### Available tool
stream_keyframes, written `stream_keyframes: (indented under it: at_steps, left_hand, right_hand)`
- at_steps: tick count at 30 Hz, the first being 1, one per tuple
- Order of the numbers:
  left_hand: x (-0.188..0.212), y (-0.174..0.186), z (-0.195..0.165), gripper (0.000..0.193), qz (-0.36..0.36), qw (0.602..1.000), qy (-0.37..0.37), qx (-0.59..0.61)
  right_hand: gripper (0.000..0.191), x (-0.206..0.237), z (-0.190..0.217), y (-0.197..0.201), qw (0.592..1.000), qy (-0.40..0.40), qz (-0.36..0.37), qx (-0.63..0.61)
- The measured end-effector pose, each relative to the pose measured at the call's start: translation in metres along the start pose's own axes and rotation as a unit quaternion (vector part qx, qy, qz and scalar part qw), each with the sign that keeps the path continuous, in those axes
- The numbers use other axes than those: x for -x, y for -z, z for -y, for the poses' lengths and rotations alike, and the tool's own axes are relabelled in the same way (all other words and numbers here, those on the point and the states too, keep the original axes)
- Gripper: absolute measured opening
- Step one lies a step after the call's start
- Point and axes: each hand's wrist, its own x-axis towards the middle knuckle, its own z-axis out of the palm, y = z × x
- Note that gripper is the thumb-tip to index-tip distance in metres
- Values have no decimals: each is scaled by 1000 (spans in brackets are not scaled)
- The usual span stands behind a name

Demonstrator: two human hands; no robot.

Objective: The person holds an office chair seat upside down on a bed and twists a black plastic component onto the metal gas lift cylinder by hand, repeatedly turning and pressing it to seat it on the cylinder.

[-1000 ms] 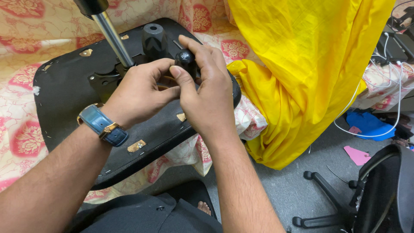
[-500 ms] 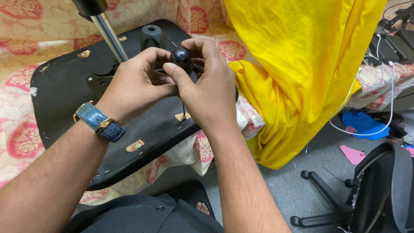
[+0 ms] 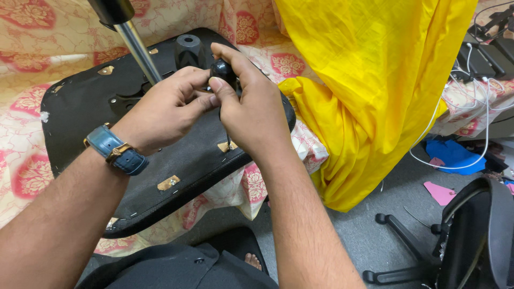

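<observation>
1. Lifted a little higher than a moment ago: both hands and knob (image 3: 222,68), now clear above the seat (image 3: 96,101).
2. Right hand (image 3: 251,109): curled around the knob, thumb under it, fingers over the top.
3. Left hand (image 3: 166,107): fingertips pinched narrow, just left of the knob, touching right thumb.
4. Knob: between both hands, right of the metal post (image 3: 136,48), near the black socket (image 3: 188,49).
5. Yellow cloth (image 3: 364,80): draped to the right.

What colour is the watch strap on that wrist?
The watch strap is blue, with a gold-coloured buckle; the head view shows it.
</observation>
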Motion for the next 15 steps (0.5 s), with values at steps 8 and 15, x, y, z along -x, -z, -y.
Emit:
stream_keyframes:
  at_steps: [8, 15]
  left_hand:
    - [-1, -5, -3, 34, -33, 997, 14, 61]
    - [-5, 0, 5, 25, -15, 996, 72, 54]
  right_hand:
    - [56, -4, 11, -5, 994, -27, -74, 82]
    - [46, -1, -3, -6, 998, 49, 14, -30]
